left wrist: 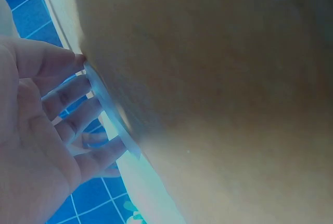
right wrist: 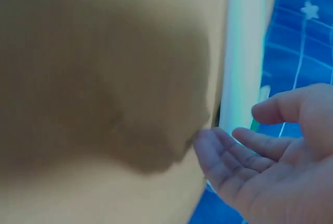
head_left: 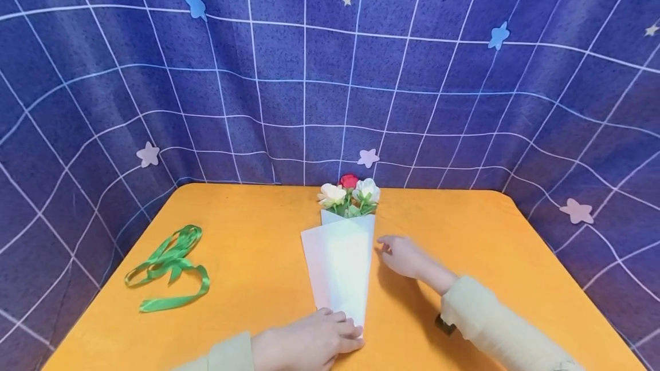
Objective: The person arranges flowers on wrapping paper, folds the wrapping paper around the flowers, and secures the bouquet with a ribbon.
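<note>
A bouquet in pale wrapping paper (head_left: 344, 265) lies on the table, its flowers toward the far edge. A red flower (head_left: 348, 181) and two whitish ones, a cream flower (head_left: 332, 194) and a white flower (head_left: 366, 189), show above the paper with green leaves. My left hand (head_left: 322, 339) rests on the narrow near end of the wrap, and its fingertips (left wrist: 118, 148) touch the paper edge in the left wrist view. Just right of the wrap, my right hand (head_left: 404, 255) hovers with loosely bent fingers and nothing in them.
A loose green ribbon (head_left: 172, 262) lies in loops on the left of the orange table (head_left: 247, 233). A dark object (head_left: 445, 324) shows beneath the right sleeve at the wrist. Behind the table hangs a blue gridded curtain (head_left: 330, 102) with stars.
</note>
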